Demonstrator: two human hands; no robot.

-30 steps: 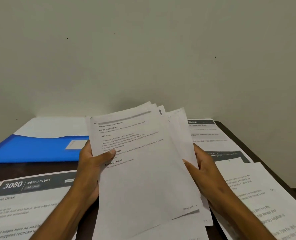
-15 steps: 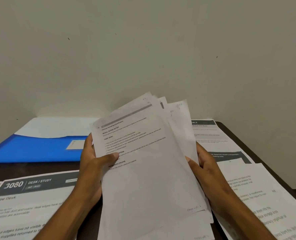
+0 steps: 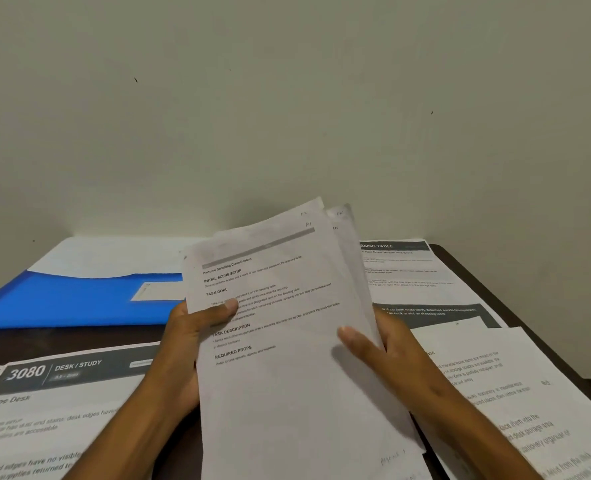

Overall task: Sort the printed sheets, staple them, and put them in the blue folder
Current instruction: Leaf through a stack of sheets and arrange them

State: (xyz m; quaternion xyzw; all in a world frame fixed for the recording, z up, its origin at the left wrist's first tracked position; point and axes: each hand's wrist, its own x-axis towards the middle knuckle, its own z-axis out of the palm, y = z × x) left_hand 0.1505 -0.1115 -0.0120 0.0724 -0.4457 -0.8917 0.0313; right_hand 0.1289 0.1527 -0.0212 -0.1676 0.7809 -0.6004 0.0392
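I hold a fanned stack of printed sheets (image 3: pixel 287 375) upright over the table. My left hand (image 3: pixel 190 334) grips its left edge, thumb on the front page near the "TASK GOAL" text. My right hand (image 3: pixel 387 355) holds the right edge, its thumb now lying on the front page. The blue folder (image 3: pixel 72 299) lies flat at the back left, with a white label and a white sheet tucked behind it. No stapler is visible.
Printed sheets lie on the dark table (image 3: pixel 515 306): a "3080 DESK / STUDY" page (image 3: pixel 45 410) at the front left, a "DRESSING TABLE" page (image 3: pixel 408 268) at the back right, and more sheets (image 3: pixel 515 393) at the front right. A plain wall stands behind the table.
The stack has tilted a little and its sheets have closed up from the wider fan. My right thumb has come round onto the front page.
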